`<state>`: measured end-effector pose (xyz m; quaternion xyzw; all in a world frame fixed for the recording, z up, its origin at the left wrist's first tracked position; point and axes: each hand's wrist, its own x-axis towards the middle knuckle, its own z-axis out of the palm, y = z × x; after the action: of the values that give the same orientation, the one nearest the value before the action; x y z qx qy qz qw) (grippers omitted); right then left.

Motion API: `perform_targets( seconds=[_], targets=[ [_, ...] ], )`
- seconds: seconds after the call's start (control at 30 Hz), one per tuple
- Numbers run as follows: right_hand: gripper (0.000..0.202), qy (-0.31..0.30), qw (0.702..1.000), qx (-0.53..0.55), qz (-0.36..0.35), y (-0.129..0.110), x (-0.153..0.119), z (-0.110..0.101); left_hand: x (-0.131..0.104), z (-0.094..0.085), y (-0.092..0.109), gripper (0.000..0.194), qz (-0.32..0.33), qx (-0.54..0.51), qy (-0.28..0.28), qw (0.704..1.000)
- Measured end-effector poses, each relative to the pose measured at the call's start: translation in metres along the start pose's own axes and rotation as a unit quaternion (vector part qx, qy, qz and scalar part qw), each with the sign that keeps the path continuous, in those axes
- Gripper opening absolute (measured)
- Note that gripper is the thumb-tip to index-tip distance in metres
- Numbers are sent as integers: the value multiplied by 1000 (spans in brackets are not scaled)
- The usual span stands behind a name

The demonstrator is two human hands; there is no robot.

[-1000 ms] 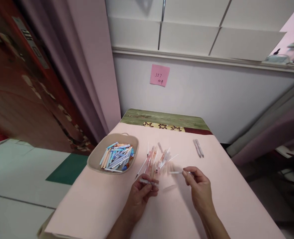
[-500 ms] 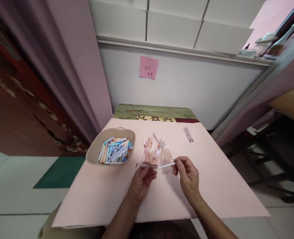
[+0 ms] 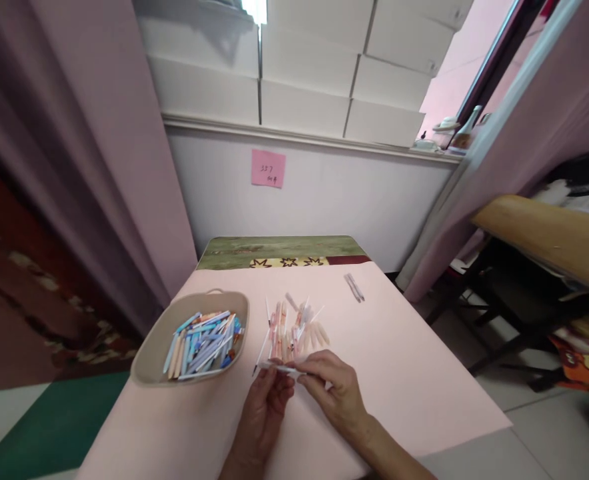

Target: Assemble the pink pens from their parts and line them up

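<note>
My left hand (image 3: 264,403) is closed around a translucent pen barrel (image 3: 269,365) above the front of the table. Against its right end, my right hand (image 3: 335,388) pinches a thin white pen refill, now mostly hidden by the fingers. The two hands nearly meet. Whether the refill sits inside the barrel or alongside it, I cannot tell. Just beyond the hands lies a loose pile of pinkish pen barrels (image 3: 280,323), with white refills (image 3: 261,348) and pale caps or sleeves (image 3: 318,333) around it.
A beige basket (image 3: 144,360) full of blue, orange and white pen parts (image 3: 202,347) stands on the left of the pink-covered table (image 3: 399,373). Two greyish pens (image 3: 354,288) lie at the back right. A white wall with a pink note (image 3: 268,168) rises behind.
My right hand has moved left, bringing the white refill to the barrel in my left hand. The camera view has shifted, so the table appears lower and further left.
</note>
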<state>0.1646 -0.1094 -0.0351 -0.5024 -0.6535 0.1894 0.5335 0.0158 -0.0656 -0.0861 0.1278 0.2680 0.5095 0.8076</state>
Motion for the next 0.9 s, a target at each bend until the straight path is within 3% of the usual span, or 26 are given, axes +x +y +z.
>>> perform_targets(
  seconds=[0.2, 0.27, 0.43, 0.6, 0.73, 0.83, 0.9],
  targets=[
    [25, -24, 1000, -2, 12, 12, -1, 2, 1, 2, -1, 19, -17, 8, 3, 1000],
    [29, -3, 1000, 1, 6, 13, -2, -1, 1, 4, -1, 20, -18, 14, 11, 1000],
    [9, 51, 999, -11, 3, 9, -5, -7, 2, 5, -1, 22, -6, 36, 16, 999],
    [10, 57, 998, 0, -7, 10, -12, -10, 1, 6, -1, 21, 5, 34, 13, 999],
    [7, 123, 987, 59, 88, 20, -15, -14, -2, 7, -1, 19, 17, 38, -6, 999],
    [17, 193, 951, 138, 198, 29, -11, -19, -3, 7, -1, 18, 20, 46, -15, 999],
    [23, 206, 931, 179, 240, 33, -8, -21, -3, 7, -1, 19, 22, 50, -8, 998]
  ],
)
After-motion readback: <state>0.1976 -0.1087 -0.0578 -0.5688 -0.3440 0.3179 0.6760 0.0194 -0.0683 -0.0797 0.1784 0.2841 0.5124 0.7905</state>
